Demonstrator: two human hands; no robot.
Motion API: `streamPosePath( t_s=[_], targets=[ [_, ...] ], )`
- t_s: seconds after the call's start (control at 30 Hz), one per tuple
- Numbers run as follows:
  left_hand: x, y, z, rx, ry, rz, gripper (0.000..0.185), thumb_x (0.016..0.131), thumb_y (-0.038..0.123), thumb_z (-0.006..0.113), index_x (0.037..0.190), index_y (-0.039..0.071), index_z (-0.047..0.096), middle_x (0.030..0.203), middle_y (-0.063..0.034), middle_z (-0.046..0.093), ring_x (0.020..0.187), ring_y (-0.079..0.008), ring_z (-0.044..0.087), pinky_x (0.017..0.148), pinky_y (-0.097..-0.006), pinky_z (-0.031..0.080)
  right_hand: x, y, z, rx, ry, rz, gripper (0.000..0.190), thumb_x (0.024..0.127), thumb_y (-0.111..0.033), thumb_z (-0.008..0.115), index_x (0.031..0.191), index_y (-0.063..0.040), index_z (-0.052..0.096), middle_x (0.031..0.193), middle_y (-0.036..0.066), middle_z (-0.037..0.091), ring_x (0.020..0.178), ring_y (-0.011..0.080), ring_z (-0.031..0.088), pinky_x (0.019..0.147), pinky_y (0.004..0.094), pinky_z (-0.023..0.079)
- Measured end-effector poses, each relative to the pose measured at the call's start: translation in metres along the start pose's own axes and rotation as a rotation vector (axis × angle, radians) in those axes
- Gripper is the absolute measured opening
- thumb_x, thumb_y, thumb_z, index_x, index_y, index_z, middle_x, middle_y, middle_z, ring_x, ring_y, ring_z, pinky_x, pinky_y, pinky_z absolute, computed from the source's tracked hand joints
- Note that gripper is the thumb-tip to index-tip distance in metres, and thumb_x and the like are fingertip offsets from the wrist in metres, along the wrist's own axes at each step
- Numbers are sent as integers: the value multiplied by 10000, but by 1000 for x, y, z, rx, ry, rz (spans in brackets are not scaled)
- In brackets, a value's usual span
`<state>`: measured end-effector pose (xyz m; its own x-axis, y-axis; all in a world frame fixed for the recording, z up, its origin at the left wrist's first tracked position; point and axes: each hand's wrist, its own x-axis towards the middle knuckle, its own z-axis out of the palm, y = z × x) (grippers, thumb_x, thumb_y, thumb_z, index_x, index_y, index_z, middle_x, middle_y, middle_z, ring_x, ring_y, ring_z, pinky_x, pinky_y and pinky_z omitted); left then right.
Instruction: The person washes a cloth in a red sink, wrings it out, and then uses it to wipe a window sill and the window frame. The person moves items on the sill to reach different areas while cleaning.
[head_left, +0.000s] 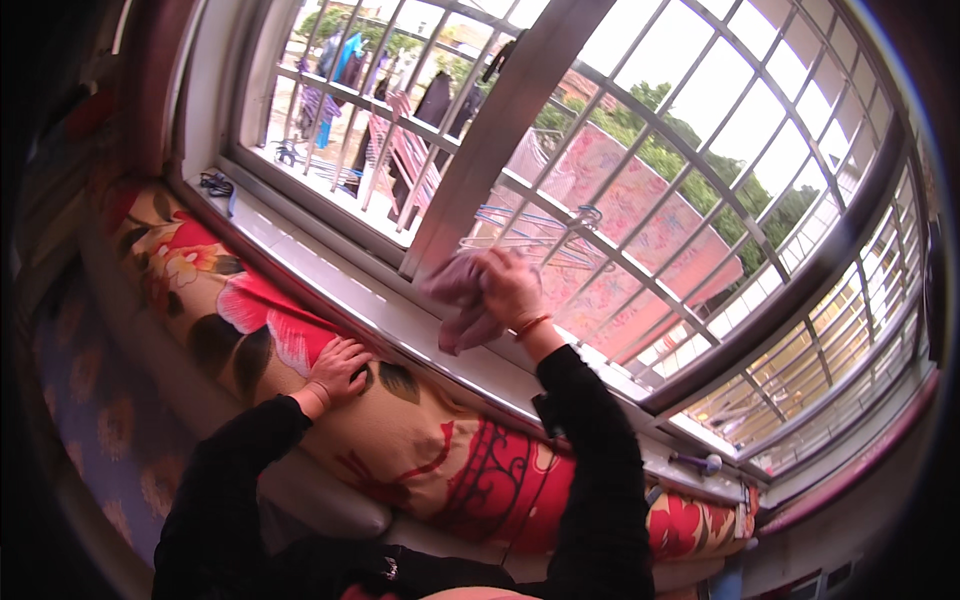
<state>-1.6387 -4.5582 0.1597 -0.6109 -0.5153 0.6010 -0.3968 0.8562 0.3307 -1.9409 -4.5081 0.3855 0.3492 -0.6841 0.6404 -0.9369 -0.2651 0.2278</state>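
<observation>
My right hand (513, 286) grips a bunched purplish-pink cloth (466, 324). It is held up against the lower part of the sliding window, beside the vertical metal frame post (491, 142), and one end of the cloth hangs above the white sill (375, 300). A red band circles my right wrist. My left hand (339, 373) rests palm down, fingers a little apart, on a floral cover (427, 420) in tan and red, draped over what looks like a sofa back under the window.
Metal security bars (667, 247) stand outside the glass, with laundry and hangers (555, 225) beyond. A dark coiled cord (216, 184) lies on the sill's left end. A purple-and-white object (701, 463) sits on its right end. Patterned bluish fabric (97, 420) lies at lower left.
</observation>
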Motion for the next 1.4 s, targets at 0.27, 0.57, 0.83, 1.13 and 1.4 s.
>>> streamPosePath(
  t_s=[0.27, 0.57, 0.83, 1.13, 1.4],
  targets=[
    [1, -3, -4, -127, 7, 16, 388, 752, 230, 602, 1112, 88, 624, 1183, -133, 579, 1190, -323, 482, 1087, -488, 286, 204, 105, -295, -621, 461, -61, 278, 911, -297, 542, 1141, -144, 576, 1111, 139, 598, 989, 339, 587, 863, 447, 478],
    [-1, -7, 3, -146, 73, 24, 356, 739, 202, 609, 1072, 83, 645, 1148, -124, 601, 1156, -314, 513, 1072, -489, 308, 198, 148, -248, -924, 225, 141, 561, 731, -444, 703, 1209, -197, 544, 1231, 179, 514, 1116, 370, 550, 872, 456, 497],
    [11, 13, 0, -62, -98, -162, 296, 745, 207, 609, 1016, 95, 641, 1077, -98, 603, 1159, -291, 505, 1077, -469, 298, -102, 14, -11, -517, -339, 21, 345, 766, -249, 599, 1109, -281, 599, 1257, 39, 474, 1210, 350, 417, 836, 475, 467],
    [15, 179, 94, -62, -98, -137, 431, 828, 325, 567, 1175, 71, 578, 1182, -162, 548, 1235, -370, 414, 1122, -486, 219, -96, 134, -238, -567, 246, -52, 264, 784, -180, 584, 1045, -183, 624, 1085, 28, 636, 958, 211, 612, 821, 379, 437],
    [6, 178, 129, 284, 97, -4, 252, 771, 294, 547, 861, 91, 664, 932, -89, 629, 1028, -283, 544, 1088, -489, 266, 63, 241, -467, -578, 875, 9, 423, 730, -166, 671, 1125, -31, 604, 1026, 198, 660, 956, 359, 638, 831, 421, 515]
  ],
)
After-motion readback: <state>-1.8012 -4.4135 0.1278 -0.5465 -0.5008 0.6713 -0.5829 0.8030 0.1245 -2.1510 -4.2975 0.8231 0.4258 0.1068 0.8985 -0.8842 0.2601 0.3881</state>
